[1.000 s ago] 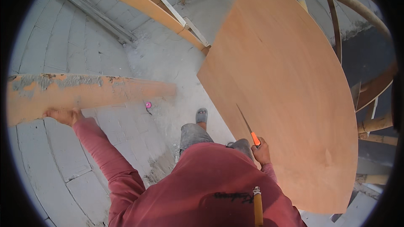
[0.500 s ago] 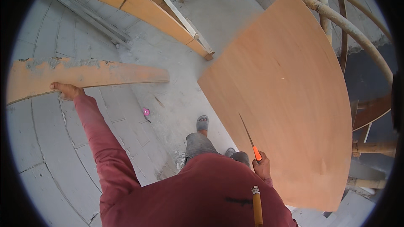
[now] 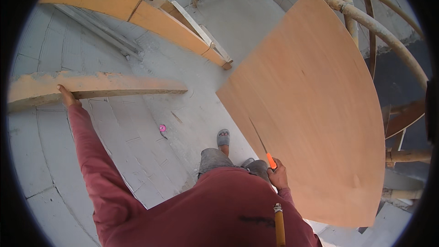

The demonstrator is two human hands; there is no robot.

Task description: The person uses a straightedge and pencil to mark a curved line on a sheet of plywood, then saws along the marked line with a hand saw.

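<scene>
My left hand grips the lower edge of a long wooden board crusted with grey cement along its top. Its thumb lies on the face, and the other fingers are hidden behind. In front of my right hip, my right hand is closed round the orange handle of a hand saw. The thin dark blade, nearly edge-on, points up and left across a large plywood sheet with one curved side. Whether the blade touches the sheet I cannot tell.
Curved timber formwork stands at the upper left. A bamboo rail arcs behind the plywood, with a dark drop beyond on the right. A pink tape measure lies on the grey floor. A brown cigarette shows at the lower edge.
The left-hand board has tipped, showing more of its underside edge, and my left arm has shifted slightly left. My right hand and the saw have moved a little left and up.
</scene>
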